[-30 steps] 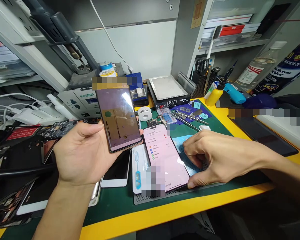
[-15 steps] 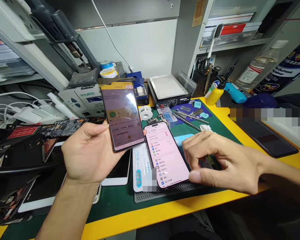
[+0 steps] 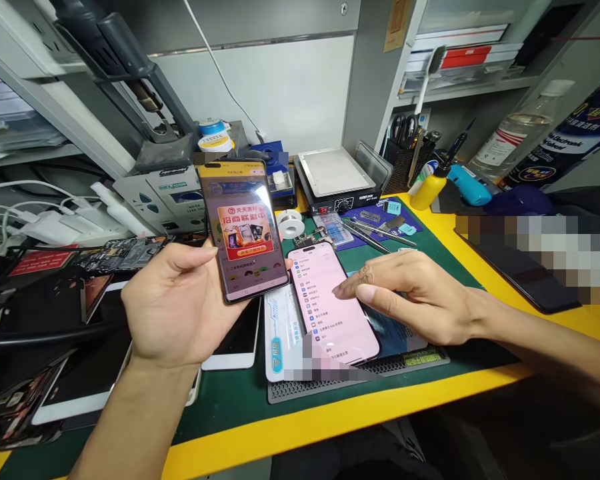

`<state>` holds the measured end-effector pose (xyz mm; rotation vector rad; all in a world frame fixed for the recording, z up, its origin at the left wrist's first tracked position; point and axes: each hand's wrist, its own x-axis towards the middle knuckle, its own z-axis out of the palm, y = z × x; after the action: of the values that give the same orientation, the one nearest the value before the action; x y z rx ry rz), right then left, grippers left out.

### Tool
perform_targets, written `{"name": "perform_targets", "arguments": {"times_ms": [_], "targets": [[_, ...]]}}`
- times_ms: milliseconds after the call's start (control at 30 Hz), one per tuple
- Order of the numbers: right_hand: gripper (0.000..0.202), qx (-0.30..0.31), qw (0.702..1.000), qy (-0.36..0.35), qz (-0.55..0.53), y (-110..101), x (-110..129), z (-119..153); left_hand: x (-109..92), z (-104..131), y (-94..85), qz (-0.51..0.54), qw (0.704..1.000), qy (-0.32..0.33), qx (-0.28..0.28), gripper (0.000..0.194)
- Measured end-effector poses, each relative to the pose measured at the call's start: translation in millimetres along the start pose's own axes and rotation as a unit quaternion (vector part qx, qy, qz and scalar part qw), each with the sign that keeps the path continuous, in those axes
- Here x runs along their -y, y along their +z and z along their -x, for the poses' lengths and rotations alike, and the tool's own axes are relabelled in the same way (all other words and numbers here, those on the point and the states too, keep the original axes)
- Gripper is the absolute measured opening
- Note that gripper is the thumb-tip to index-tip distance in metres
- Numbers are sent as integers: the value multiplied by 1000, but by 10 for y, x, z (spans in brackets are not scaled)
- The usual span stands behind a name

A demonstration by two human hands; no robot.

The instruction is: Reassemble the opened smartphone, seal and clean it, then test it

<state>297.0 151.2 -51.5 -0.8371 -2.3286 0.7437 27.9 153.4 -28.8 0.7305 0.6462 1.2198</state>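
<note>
My left hand (image 3: 173, 307) grips a dark smartphone (image 3: 245, 230) by its edges, tilted up, its screen showing an orange pop-up with Chinese text. Below and right of it, a second smartphone (image 3: 330, 307) lies face up, a settings list lit on its pale pink screen. Over that screen's right side reaches my right hand (image 3: 410, 293), empty, forefinger stretched out with its tip at the glass and thumb apart. The lying phone rests on a light blue and white card (image 3: 280, 333) over a grey perforated mat (image 3: 305, 390).
Stripped phone parts (image 3: 10, 380) and a white-framed device (image 3: 80, 393) crowd the left. Behind are a solder spool (image 3: 291, 225), a heating plate (image 3: 335, 175), tweezers (image 3: 367, 237) and a yellow bottle (image 3: 430, 187). Another dark phone (image 3: 520, 270) lies at the right.
My right hand has moved left over the lying phone, its forefinger stretching out. The list on that phone has scrolled up. An orange pop-up has appeared on the held phone.
</note>
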Motion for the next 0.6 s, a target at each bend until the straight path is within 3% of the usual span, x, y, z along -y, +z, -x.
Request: {"name": "perform_targets", "arguments": {"times_ms": [367, 600], "targets": [[42, 1, 999, 5, -45, 7, 14, 8, 4, -28, 26, 10, 1000, -2, -20, 50], [41, 48, 994, -27, -89, 8, 65, 15, 11, -19, 30, 0, 999, 13, -37, 46]]}}
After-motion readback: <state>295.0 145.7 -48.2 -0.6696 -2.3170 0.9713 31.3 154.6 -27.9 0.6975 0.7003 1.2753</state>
